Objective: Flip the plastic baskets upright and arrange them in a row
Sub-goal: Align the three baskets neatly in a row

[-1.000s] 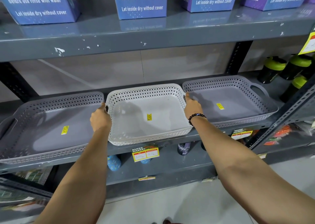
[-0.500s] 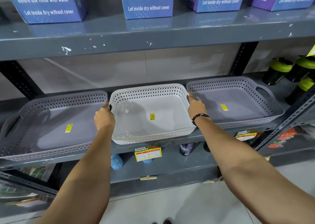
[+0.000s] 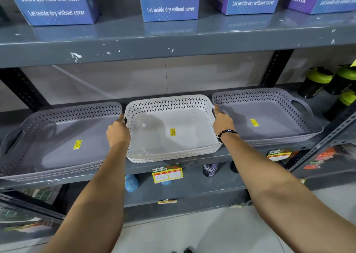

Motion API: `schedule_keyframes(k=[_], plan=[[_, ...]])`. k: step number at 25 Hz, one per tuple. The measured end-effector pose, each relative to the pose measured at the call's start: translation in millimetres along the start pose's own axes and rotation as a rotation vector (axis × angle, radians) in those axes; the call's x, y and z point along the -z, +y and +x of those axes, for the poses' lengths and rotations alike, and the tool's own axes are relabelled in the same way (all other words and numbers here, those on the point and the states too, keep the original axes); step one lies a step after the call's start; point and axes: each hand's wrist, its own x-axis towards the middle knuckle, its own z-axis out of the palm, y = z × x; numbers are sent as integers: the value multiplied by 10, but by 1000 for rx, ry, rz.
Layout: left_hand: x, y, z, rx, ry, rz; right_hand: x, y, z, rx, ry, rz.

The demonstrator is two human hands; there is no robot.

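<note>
1. The left hand (image 3: 117, 132) is gripping the left end of the white basket (image 3: 171, 147), with the fingers curled over that end's rim and handle slot and the thumb lying along the outside.
2. The right hand (image 3: 223, 122) is gripping the right end of the same basket, fingers tucked into the gap beside the handle slot and the thumb pointing up along the rim; a dark bead bracelet (image 3: 227, 134) is sitting on that wrist.
3. The white basket is sitting upright on the middle shelf (image 3: 192, 162), open side up, with a yellow sticker (image 3: 172, 132) showing on its floor.
4. A grey basket (image 3: 57, 137) is resting upright just to its left, its near end touching the left hand, and another grey basket (image 3: 269, 118) is resting upright just to its right, beside the right hand.
5. The three baskets are lying side by side in a row along the shelf, the white one between the two grey ones.
6. Blue boxes (image 3: 169, 0) are standing on the shelf above, and dark bottles with green lids (image 3: 316, 81) are standing to the far right.
7. A price tag (image 3: 167, 173) is hanging from the shelf edge under the white basket.
</note>
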Motion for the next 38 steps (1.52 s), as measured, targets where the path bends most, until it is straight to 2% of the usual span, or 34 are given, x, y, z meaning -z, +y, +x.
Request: schedule_keyframes(k=[12, 24, 38], plan=[[24, 16, -19, -43, 3, -12, -13, 24, -19, 19, 35, 11], [27, 50, -21, 30, -13, -22, 14, 24, -7, 44, 14, -52], [13, 43, -16, 29, -4, -10, 5, 46, 45, 74, 24, -141]])
